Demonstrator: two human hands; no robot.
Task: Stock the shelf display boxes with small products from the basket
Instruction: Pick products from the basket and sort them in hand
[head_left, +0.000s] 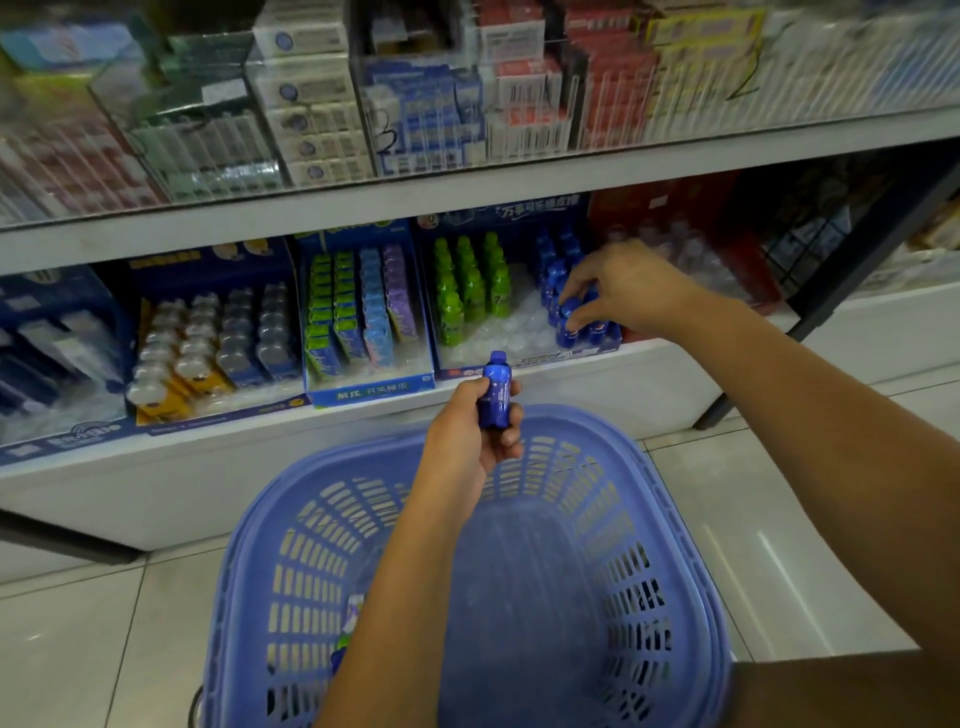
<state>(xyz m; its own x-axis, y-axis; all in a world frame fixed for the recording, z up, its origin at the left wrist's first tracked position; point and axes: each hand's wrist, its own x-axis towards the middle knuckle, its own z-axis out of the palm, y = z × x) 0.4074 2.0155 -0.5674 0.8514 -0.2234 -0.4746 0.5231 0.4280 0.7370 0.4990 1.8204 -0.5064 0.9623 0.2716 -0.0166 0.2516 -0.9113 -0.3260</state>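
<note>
Right of centre, right hand (618, 291) seated a pinched small blue plastic bottle (568, 318); left hand (467, 434) gripped a second blue bottle (496, 391), likely shelved next.

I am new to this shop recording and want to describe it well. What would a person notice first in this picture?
The large blue basket fills the bottom centre, on the floor before the shelf. Above its far rim, the left hand grips a small blue bottle upright. To the right, the right hand pinches a second blue bottle in a display box, beside green bottles.
</note>
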